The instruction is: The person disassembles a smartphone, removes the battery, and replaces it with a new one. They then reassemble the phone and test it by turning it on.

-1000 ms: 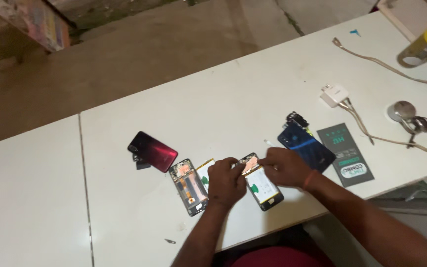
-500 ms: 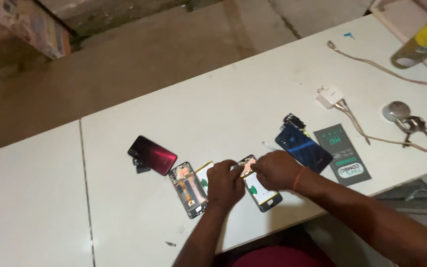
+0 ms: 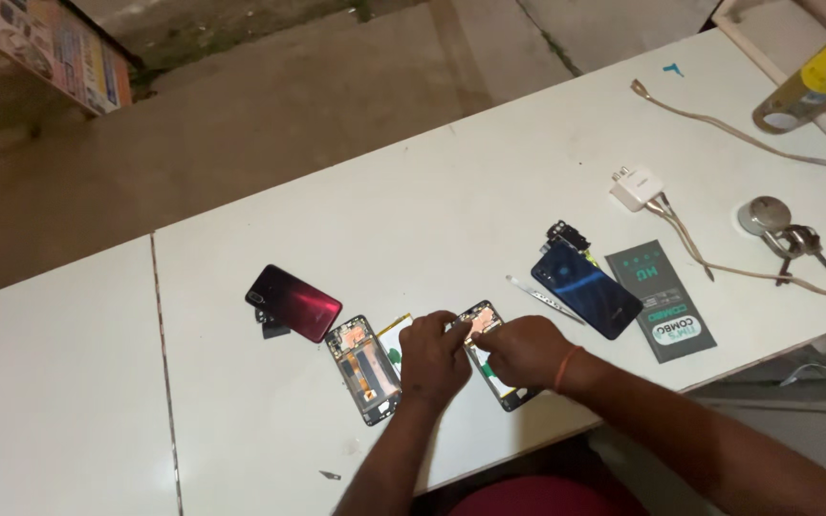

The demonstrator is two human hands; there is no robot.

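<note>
Two hands meet over an opened phone (image 3: 492, 358) near the bench's (image 3: 413, 191) six o'clock edge. Left hand (image 3: 435, 358) pins the phone's nine o'clock side, fingers curled down on it; right hand (image 3: 520, 351) lies across its middle, fingers bent together at the top end, though whether they pinch a part I cannot tell.

That phone looks light, thin and stiff, with bare boards and flex strips showing, so it is probably fragile inside. Holding it by the outer frame seems safest, and it may slide on the smooth bench.

At nine o'clock, just beside the left hand, lies a second opened phone (image 3: 366, 368); further on is a red back cover (image 3: 294, 302). At two o'clock sit tweezers (image 3: 544, 297), a blue cover (image 3: 585, 283) and a dark packet (image 3: 662, 298), with a white charger (image 3: 637, 186) and keys (image 3: 800, 241) beyond.

Room is tight toward six o'clock, where the edge is near. Twelve o'clock is bare and wide.
</note>
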